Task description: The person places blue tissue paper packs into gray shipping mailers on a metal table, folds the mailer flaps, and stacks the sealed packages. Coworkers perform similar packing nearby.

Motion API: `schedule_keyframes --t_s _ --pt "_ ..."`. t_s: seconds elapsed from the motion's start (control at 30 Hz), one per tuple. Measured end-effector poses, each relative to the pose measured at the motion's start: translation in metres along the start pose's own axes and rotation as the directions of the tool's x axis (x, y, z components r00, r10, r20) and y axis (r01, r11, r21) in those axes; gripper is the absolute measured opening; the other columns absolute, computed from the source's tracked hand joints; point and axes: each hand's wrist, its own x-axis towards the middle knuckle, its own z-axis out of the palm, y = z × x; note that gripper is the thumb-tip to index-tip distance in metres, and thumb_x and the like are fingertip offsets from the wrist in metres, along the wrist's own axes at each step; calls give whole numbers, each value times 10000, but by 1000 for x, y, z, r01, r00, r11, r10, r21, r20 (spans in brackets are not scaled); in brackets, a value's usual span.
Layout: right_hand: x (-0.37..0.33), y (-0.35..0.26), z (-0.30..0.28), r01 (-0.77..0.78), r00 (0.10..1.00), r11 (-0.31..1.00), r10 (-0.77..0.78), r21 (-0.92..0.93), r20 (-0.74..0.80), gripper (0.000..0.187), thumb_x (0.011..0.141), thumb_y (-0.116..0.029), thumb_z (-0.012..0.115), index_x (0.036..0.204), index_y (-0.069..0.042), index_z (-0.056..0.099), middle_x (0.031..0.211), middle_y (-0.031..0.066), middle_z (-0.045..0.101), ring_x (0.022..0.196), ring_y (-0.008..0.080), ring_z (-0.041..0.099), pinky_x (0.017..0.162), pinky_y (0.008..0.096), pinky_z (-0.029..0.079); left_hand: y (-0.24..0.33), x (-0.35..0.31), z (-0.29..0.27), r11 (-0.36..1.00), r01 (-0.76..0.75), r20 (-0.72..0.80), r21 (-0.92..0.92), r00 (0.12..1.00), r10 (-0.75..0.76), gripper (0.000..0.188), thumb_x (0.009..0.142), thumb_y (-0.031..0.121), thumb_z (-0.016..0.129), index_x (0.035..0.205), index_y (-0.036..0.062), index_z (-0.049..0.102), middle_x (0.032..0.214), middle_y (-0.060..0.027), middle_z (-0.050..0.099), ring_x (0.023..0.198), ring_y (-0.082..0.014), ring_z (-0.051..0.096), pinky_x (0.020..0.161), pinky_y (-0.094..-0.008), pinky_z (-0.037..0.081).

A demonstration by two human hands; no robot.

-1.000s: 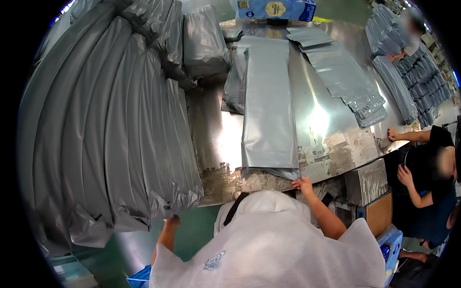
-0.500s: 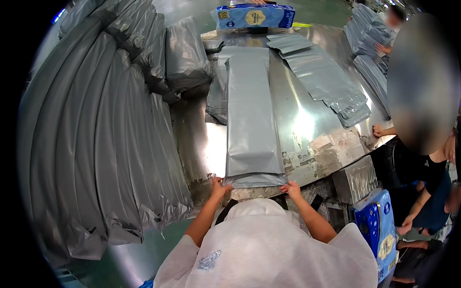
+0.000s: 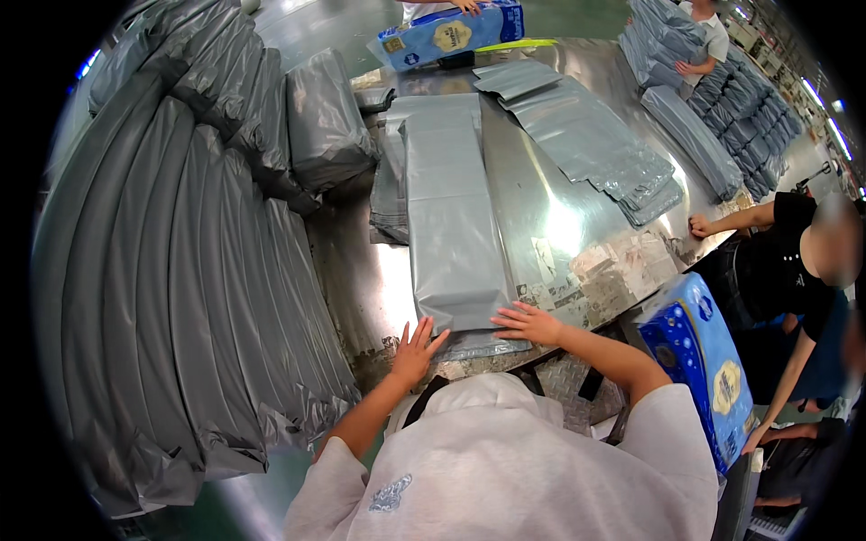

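Observation:
A long grey plastic bag [image 3: 453,212] lies flat on the metal table, stretching from my hands toward the far side. My left hand [image 3: 415,353] is at the bag's near left corner, fingers spread. At the near right corner, my right hand [image 3: 530,325] rests with its fingers stretched across the plastic. The bag's near end shows a fold between the hands, with a strip of grey plastic [image 3: 483,343] below it. More flat grey bags [image 3: 390,203] lie under and left of this one. A fanned pile of grey bags [image 3: 591,140] lies to the right.
Large, full grey bags [image 3: 180,288] stand in rows on the left. A person's hand [image 3: 469,5] touches a blue package [image 3: 451,36] at the far edge. Another blue package [image 3: 699,361] stands at the right, beside a person in black [image 3: 780,243]. Grey bundles [image 3: 667,45] are stacked beyond.
My hands have moved from gripping the bag's near corners to lying open over its near end. The right blue package has risen toward the table edge; the far one has tilted.

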Motion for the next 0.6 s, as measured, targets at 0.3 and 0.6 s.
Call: schedule_keyframes --t_s 0.3,0.6 --pt "-9 33 14 -259 965 836 200 484 171 350 777 -236 522 1104 -119 560 1272 99 430 1233 204 326 1049 381 189 -45 10 -10 996 20 349 -89 937 12 532 764 490 466 1169 149 527 1431 -52 120 1322 -200 69 1050 -479 36" --pt "-4 74 25 -454 757 160 587 876 285 363 875 -319 454 887 20 582 782 135 572 765 242 531 703 317 405 -107 55 -18 906 263 495 -332 866 -70 599 881 525 146 1248 156 441 1382 -6 276 1322 -221 54 1052 -484 1"
